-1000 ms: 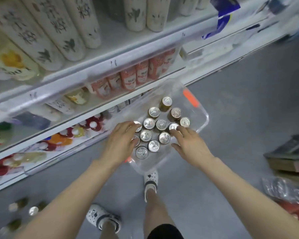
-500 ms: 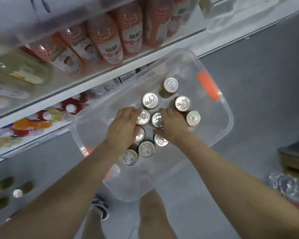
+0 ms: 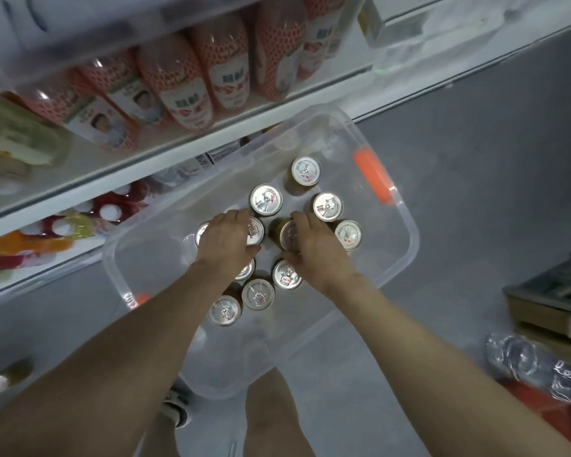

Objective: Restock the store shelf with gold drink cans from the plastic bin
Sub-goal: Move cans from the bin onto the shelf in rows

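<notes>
Ten gold drink cans [image 3: 266, 199] stand in the clear plastic bin [image 3: 406, 255].
Left hand [image 3: 226, 240] and right hand [image 3: 317, 250] each clasp a middle can; the right-hand can now tilts.

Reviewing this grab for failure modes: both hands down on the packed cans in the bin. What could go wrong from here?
1. The cans stand close together, so lifting one could tip its neighbours.
2. The right hand curls over the top of a can rather than its side; that grip may slip.
3. The left hand covers more than one can top, so how firm its hold is cannot be told. The shelf edge overhangs the bin; a lifted can may bump it.
</notes>
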`<state>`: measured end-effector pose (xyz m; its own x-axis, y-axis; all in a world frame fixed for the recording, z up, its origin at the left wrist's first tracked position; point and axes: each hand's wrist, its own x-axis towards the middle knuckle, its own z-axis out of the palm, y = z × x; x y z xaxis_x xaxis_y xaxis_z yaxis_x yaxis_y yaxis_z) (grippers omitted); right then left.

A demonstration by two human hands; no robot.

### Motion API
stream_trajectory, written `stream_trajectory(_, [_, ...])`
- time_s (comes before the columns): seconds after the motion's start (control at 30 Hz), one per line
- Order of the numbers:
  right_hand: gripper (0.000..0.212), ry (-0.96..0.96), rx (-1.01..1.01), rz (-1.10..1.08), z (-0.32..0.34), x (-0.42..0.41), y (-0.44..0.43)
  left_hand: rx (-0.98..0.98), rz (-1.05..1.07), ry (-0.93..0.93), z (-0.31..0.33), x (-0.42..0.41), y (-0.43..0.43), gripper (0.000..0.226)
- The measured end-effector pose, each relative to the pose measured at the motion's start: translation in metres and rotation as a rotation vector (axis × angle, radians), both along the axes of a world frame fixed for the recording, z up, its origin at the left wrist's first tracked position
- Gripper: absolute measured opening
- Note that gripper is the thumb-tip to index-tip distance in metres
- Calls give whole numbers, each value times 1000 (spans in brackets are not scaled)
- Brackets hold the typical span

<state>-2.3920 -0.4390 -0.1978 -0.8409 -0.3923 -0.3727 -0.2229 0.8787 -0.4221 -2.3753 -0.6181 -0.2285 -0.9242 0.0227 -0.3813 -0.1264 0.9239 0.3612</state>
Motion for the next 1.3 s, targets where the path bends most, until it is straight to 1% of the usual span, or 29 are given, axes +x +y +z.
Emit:
stream_trajectory(0.13, [62, -19, -106, -129, 37, 9, 9, 100, 33, 65, 38, 12, -10, 63])
stream_trajectory(0.2, [60, 4, -148, -172, 59, 18, 9, 141, 61, 97, 68, 23, -18, 65])
stream_trajectory(0.3, [56, -19, -167, -237, 96, 35, 4, 202, 97, 136, 113, 45, -34, 71])
stream_trajectory(0.37, [52, -15, -172, -265, 120, 50, -3, 243, 126, 147, 145, 64, -49, 73])
stream_trajectory(0.5, [48, 17, -221, -269, 168, 84, -28, 265, 161, 166, 209, 107, -88, 67])
stream_trajectory(0.63, [55, 88, -275, -228, 224, 121, -72, 243, 172, 236, 277, 155, -137, 74])
stream_trajectory(0.77, [47, 208, -316, -106, 276, 155, -126, 227, 200, 345, 336, 210, -193, 80])
stream_trajectory(0.87, [50, 276, -322, 2, 313, 177, -168, 178, 215, 415, 376, 249, -236, 69])
stream_trajectory(0.93, [47, 330, -355, 71, 337, 187, -197, 154, 252, 457, 403, 274, -262, 60])
stream_trajectory(1.07, [44, 457, -419, 221, 396, 207, -256, 131, 344, 514, 456, 317, -312, 62])
stream_trajectory(1.3, [48, 564, -500, 381, 496, 226, -340, 66, 428, 696, 544, 369, -380, 53])
